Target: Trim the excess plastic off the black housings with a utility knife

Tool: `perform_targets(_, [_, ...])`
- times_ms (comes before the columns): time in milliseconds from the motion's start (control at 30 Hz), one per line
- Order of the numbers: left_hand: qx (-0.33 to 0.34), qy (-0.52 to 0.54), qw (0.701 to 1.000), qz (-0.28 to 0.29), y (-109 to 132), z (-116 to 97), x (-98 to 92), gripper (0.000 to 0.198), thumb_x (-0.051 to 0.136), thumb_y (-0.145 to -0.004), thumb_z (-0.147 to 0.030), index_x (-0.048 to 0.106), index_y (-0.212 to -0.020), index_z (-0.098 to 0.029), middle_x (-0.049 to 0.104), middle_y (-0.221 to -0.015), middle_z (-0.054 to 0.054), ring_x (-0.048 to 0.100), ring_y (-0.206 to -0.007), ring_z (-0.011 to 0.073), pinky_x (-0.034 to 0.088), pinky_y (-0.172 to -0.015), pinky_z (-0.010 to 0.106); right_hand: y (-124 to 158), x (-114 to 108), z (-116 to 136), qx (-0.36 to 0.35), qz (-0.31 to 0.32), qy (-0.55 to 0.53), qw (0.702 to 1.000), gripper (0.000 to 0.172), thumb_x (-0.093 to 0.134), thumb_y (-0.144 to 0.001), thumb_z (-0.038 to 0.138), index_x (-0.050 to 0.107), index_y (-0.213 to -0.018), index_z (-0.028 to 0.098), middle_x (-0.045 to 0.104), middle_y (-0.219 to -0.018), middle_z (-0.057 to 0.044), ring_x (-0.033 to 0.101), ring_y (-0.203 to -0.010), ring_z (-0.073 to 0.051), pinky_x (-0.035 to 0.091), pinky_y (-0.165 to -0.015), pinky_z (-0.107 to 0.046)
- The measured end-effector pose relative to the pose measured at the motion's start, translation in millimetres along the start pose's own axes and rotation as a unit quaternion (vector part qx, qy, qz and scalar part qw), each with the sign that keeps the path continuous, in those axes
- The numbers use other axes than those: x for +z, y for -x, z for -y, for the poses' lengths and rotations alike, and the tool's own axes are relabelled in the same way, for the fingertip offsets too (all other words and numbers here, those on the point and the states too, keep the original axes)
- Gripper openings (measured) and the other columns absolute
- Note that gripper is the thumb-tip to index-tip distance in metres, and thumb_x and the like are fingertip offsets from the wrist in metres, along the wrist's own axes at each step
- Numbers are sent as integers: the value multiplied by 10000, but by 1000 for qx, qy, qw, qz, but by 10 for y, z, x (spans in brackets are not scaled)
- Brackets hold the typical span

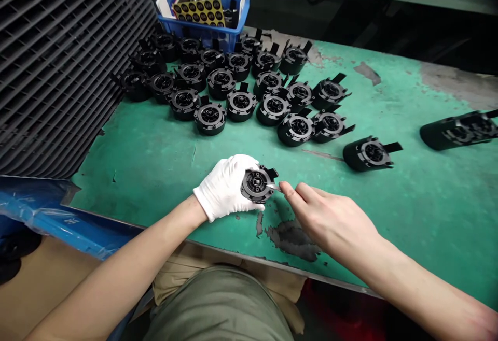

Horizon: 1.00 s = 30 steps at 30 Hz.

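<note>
My left hand point(229, 188), in a white glove, is closed around a round black plastic part point(257, 183) near the table's front edge. The part's ribbed round face is turned up toward me, and a tab sticks out at its upper right. My bare right hand point(319, 209) pinches a thin metal tool point(275, 187), whose tip touches the right side of the part's face. Most of the tool is hidden inside my fingers. Several similar black parts point(210, 115) stand in a group beyond my hands.
A blue bin point(202, 29) with a yellow sticker sheet point(200, 13) stands at the back of the green table point(389, 201). Stacked dark grids point(66, 61) rise at the left. More black parts lie at the right, one point(368, 153) fairly near my right hand.
</note>
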<state>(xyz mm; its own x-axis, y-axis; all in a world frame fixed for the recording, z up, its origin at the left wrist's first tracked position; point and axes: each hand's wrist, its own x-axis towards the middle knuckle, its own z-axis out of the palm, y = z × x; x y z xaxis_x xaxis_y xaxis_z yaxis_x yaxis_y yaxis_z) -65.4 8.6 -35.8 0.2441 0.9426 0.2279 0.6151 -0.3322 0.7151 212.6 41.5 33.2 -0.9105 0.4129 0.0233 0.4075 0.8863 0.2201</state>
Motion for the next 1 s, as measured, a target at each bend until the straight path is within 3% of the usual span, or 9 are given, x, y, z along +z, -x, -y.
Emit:
perform_targets(167, [6, 12, 1000, 1, -19, 2, -9, 851, 1022, -637, -718, 676, -1236, -223, 753, -1288, 144, 742, -1240, 381, 606, -1084, 531, -35, 9, -117, -37, 10, -19, 999, 637, 511, -804, -65, 565, -1425, 67, 647, -844, -27, 592, -649, -171, 299, -557, -339])
perform_targets(267, [-1, 18, 1000, 0, -23, 8, 3, 858, 1025, -616, -734, 676, -1221, -236, 752, -1282, 134, 741, -1235, 373, 603, -1090, 528, -47, 83, -234, -43, 4, -53, 998, 527, 489, -933, -18, 609, -1425, 128, 644, -835, -11, 599, -656, -158, 284, -566, -328])
perform_targets(400, [-25, -4, 998, -59, 22, -5, 6, 847, 1049, -531, -752, 663, -1082, -238, 738, -1233, 129, 725, -1192, 363, 603, -1056, 522, 2, 190, -304, 41, -32, -126, 991, 329, 450, -1168, 271, 669, -1403, 199, 637, -836, 0, 559, -613, -141, 285, -550, -318])
perform_targets(500, [-48, -44, 993, -103, 72, -36, -29, 777, 988, -552, -840, 606, -873, -245, 696, -998, 80, 704, -1003, 319, 603, -939, 500, 79, 219, -198, 113, -42, -170, 978, 369, 450, -1186, 324, 653, -1463, 189, 671, -890, -18, 604, -654, -147, 356, -575, -304])
perform_targets(600, [-49, -58, 991, -111, 102, -54, -57, 807, 928, -539, -923, 536, -762, -254, 638, -889, 61, 677, -929, 306, 594, -886, 499, 126, 225, -27, 126, -40, -188, 973, 370, 456, -1185, 320, 660, -1462, 182, 680, -895, -20, 639, -688, -154, 396, -598, -301])
perform_targets(667, [-27, -41, 991, -125, 113, -42, -49, 845, 932, -499, -934, 574, -830, -243, 682, -1038, 113, 698, -1074, 347, 603, -974, 521, 118, 237, 54, 128, -37, -187, 973, 373, 449, -1188, 323, 665, -1454, 175, 684, -896, -20, 648, -701, -155, 391, -594, -303])
perform_targets(733, [-4, -13, 991, -131, 122, -15, -23, 947, 958, -490, -907, 634, -1051, -216, 684, -1269, 174, 686, -1263, 383, 586, -1107, 537, 83, 255, 85, 134, -36, -172, 975, 381, 438, -1190, 334, 676, -1439, 172, 688, -892, -22, 636, -690, -154, 367, -578, -310])
perform_targets(867, [-10, -3, 998, -65, 127, 34, 20, 1185, 1021, -609, -752, 494, -1518, -203, 653, -1485, 195, 671, -1403, 396, 549, -1214, 554, 10, 274, 64, 130, -44, -123, 983, 391, 420, -1191, 342, 706, -1399, 177, 669, -845, -17, 581, -643, -150, 314, -560, -321])
perform_targets(1000, [-30, -29, 999, -17, 96, 17, -12, 1183, 1043, -664, -638, 455, -1603, -223, 646, -1563, 187, 658, -1441, 418, 535, -1235, 569, 3, 254, 57, 113, -59, -107, 986, 333, 470, -1166, 263, 701, -1395, 185, 652, -837, -12, 574, -669, -150, 341, -584, -309])
